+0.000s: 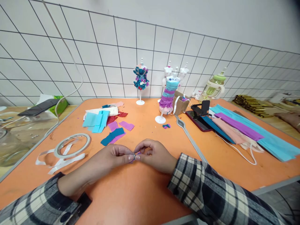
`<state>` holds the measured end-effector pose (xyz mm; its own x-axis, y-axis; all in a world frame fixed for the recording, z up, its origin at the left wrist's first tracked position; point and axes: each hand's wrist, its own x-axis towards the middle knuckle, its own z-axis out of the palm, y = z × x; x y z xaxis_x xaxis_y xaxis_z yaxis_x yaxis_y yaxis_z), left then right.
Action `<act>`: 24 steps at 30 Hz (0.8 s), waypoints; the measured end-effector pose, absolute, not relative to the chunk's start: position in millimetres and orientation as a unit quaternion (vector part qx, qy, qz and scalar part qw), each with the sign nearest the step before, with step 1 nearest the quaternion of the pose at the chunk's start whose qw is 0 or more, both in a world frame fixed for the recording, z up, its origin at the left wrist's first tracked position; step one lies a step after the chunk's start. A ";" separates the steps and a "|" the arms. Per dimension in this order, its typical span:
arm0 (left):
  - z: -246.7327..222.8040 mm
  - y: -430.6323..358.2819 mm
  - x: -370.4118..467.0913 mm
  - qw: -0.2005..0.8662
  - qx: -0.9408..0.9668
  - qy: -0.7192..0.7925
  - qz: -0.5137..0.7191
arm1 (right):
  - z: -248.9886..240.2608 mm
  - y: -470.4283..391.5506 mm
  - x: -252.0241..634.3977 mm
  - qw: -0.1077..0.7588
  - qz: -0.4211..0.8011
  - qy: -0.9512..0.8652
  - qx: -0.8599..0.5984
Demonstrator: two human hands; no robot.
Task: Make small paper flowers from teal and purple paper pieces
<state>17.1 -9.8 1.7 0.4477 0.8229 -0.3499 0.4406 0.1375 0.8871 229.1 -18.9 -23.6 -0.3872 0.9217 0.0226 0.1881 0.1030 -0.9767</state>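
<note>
My left hand (120, 156) and my right hand (152, 154) meet fingertip to fingertip above the orange table (131, 193). Both pinch a small purple and blue piece (134, 157), mostly covered by the fingers. Beyond my left hand lie purple scraps (127, 125) and a dark teal strip (112, 136). A small teal and purple bow-like piece (166, 126) rests in front of a mini dress form (169, 97) wrapped in light blue and purple. Another dress form (141, 78), covered in teal and purple bits, stands farther back.
A tape roll (87, 142) with white ribbon (67, 163) lies left, near light blue pieces (96, 121). At right are a phone (199, 121), long coloured strips (264, 134), a brown box (180, 105) and a green-lidded bottle (214, 86).
</note>
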 end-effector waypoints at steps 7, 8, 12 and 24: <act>6.8 -16.5 26.7 0.522 0.656 0.516 0.178 | -20.8 -18.0 230.2 0.374 0.472 -0.685 -0.410; 6.5 -17.3 27.5 0.515 0.660 0.517 0.178 | -20.6 -17.9 230.4 0.384 0.450 -0.695 -0.408; 1.9 -19.6 28.3 0.496 0.678 0.519 0.158 | -21.4 -19.1 229.7 0.402 0.364 -0.745 -0.388; 3.4 -20.4 29.3 0.461 0.691 0.531 0.168 | -21.5 -21.8 231.7 0.403 0.271 -0.773 -0.409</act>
